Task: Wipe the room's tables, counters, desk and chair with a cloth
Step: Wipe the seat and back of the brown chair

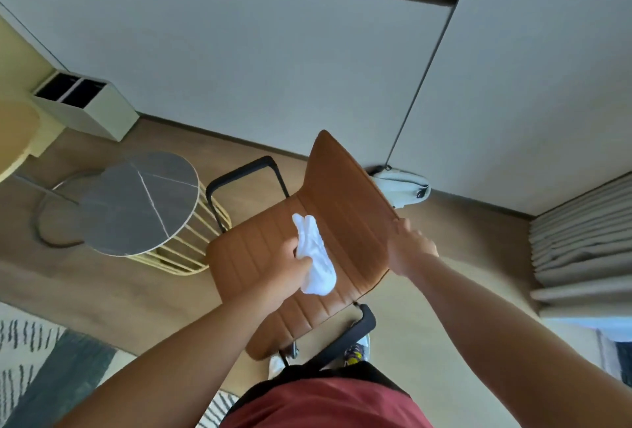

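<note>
We see the left hand (290, 265) bunching a white cloth (316, 258) in a curled grip, thumb over the wad, and holding it against the tan leather chair (260, 256) near the middle of the seat, close to the fold where seat meets backrest. The right hand (408, 246) rests on the right-hand edge of the backrest, fingers laid over that edge; we judge this a bracing hold that keeps the wheeled chair from rolling or turning under the wiping stroke. Whether those fingers curl behind the edge we cannot tell. Wadding the cloth, we judge, gives a firm pad for the ribbed stitching of the seat.

A black armrest (246, 171) loops off the far side of the seat, another at the near side. Beyond the far armrest stands a round grey table (143, 202) on a yellow wire frame, apart from the chair. A white two-slot bin (85, 106) stands on the floor by the wall, and a pale bag (402, 184) lies at the foot of the wall behind the backrest. Folded curtains (581, 239) hang at the right.

We find no brand, label or legible writing anywhere.
</note>
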